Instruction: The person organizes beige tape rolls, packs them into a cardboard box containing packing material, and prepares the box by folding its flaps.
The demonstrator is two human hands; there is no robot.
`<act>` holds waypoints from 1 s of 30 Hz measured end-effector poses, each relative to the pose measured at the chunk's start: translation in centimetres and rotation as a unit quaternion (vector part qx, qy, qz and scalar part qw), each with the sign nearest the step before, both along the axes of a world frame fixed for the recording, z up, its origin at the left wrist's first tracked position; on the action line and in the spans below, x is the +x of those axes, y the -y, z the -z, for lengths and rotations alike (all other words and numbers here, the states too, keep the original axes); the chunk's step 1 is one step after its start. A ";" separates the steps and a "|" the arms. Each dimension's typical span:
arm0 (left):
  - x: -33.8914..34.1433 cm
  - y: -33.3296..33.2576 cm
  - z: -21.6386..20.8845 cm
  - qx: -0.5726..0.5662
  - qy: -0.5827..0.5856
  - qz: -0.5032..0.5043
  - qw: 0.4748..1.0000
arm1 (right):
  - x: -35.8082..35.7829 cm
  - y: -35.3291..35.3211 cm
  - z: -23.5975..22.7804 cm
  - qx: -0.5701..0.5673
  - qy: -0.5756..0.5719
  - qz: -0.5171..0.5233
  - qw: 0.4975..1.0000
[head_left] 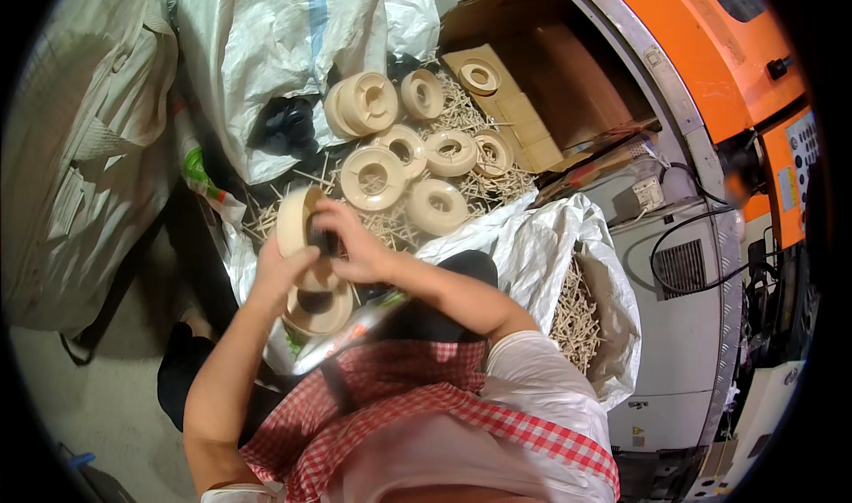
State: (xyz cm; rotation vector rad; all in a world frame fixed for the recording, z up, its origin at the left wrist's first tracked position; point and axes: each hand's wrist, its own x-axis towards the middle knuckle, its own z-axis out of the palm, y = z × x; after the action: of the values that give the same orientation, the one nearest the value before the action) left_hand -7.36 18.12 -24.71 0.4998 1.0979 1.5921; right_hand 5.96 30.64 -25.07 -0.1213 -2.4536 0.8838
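Note:
A cream plastic ring (292, 223), wide-walled and held on edge, is gripped in my left hand (279, 268), whose thumb presses against its lower rim. From the other side my right hand (353, 244) has its fingers curled at the ring's open face; what the fingertips touch inside is hidden and slightly blurred. Below both hands lies another cream ring (321, 311), close to my lap. Past my hands is a heap of similar rings, among them a spoked one (372, 181), a flatter one (437, 207) and a stacked one (370, 102).
Thin cream plastic sticks (390, 226) lie under the rings. A white woven sack (257, 59) stands behind, and another sack (612, 281) full of sticks at right. Beyond are an open cardboard box (524, 135) and an orange-and-grey machine (674, 326). A large pale bag (98, 157) is at left.

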 end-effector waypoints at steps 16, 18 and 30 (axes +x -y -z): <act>1.7 0.3 0.9 -0.008 -0.214 0.036 0.976 | 2.2 -0.4 3.0 -0.650 0.250 0.023 0.717; 2.0 0.1 1.6 -0.007 -0.257 0.033 0.966 | 2.6 -0.9 3.2 -0.732 0.252 -0.069 0.629; 0.8 -0.2 1.1 -0.089 -0.010 0.096 0.991 | 3.2 0.9 3.5 -0.017 0.135 -0.023 0.990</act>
State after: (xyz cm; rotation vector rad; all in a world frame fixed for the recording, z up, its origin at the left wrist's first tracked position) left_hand -6.52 18.29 -25.76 0.4883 1.1589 1.3107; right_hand 9.16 29.71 -28.57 -0.2086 -2.7004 0.9857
